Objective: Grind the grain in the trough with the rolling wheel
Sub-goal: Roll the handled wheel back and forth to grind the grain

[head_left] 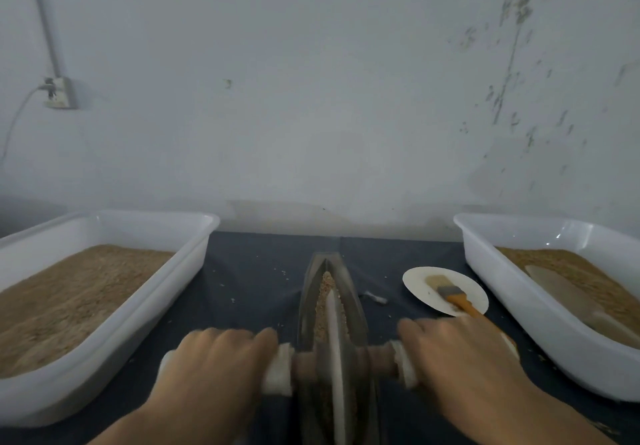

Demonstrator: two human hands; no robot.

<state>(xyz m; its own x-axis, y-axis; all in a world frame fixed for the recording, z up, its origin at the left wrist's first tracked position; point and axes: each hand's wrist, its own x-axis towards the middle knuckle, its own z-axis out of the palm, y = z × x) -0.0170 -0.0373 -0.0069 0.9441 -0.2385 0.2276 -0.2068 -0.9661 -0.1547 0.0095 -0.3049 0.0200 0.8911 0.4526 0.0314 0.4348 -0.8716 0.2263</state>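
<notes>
Tan grain, white bins, orange-handled brush.

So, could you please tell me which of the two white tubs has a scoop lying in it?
The right tub; a pale scoop lies on its grain.

Your path along the trough runs open to its far tip. Left, bare cloth separates it from the left tub. Right, a plate with a brush crowds the gap before the right tub.
</notes>
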